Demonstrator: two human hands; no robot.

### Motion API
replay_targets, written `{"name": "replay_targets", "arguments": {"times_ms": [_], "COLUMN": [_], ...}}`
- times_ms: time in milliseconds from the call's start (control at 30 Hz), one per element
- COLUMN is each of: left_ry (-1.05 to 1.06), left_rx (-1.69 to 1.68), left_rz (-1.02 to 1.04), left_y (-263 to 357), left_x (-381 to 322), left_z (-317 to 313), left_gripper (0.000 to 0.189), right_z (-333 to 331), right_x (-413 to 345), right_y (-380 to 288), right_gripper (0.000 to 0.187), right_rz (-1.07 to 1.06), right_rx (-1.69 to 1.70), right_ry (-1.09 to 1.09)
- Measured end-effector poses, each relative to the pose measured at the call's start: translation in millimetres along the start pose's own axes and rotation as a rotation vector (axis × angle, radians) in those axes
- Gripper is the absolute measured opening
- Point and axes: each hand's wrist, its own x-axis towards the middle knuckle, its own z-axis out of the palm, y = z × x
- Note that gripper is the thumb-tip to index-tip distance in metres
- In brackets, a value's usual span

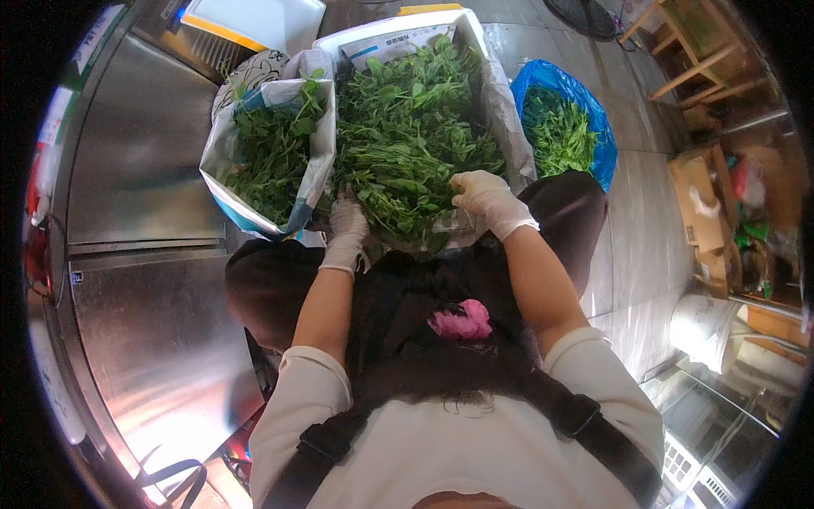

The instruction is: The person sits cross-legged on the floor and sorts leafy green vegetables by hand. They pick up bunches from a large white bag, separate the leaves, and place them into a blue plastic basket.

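Note:
A large white box lined with newspaper (pixel 397 43) stands before me, heaped with leafy green stems (pixel 407 153). My left hand (pixel 348 226), in a thin whitish glove, reaches into the near left corner of the heap; its fingertips are partly hidden by leaves. My right hand (pixel 486 197), gloved alike, rests at the near right of the greens with its fingers curled; whether it grips any stems does not show. Left of the box, an open white and blue bag (pixel 219 149) holds more leafy stems. On the right is a blue plastic bag (pixel 607 143) with cut green stems.
Steel cabinet doors (pixel 146 153) line the left side. A white lid or tray with an orange edge (pixel 261 19) lies at the top left. Cardboard boxes (pixel 699 203), a white bucket (pixel 706 331) and a wooden rack (pixel 699 73) stand along the right.

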Motion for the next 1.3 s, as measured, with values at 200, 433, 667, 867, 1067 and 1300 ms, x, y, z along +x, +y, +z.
{"name": "replay_targets", "arguments": {"times_ms": [200, 433, 667, 867, 1067, 1300], "left_ry": [-0.058, 0.148, 0.17, 0.368, 0.3, 0.249], "left_rx": [-0.021, -0.23, -0.811, -0.715, -0.853, -0.856], "left_rz": [0.193, 0.334, 0.458, 0.585, 0.325, 0.143], "left_y": [15, 52, 107, 148, 164, 175], "left_x": [-37, -105, -110, -82, -86, -92], "left_z": [-72, -140, -151, -161, -180, -194], "left_gripper": [0.06, 0.035, 0.06, 0.063, 0.022, 0.023], "right_z": [-13, 2, -25, -70, -63, -85], "right_x": [10, 97, 101, 26, 0, -15], "right_y": [-2, 4, -1, -35, -39, -27], "right_gripper": [0.023, 0.065, 0.021, 0.037, 0.029, 0.028], "right_rz": [0.033, -0.208, -0.419, -0.497, -0.644, -0.617], "right_rx": [0.075, -0.091, 0.287, 0.602, 0.635, 0.37], "right_ry": [0.259, 0.409, 0.397, -0.027, 0.112, 0.156]}}
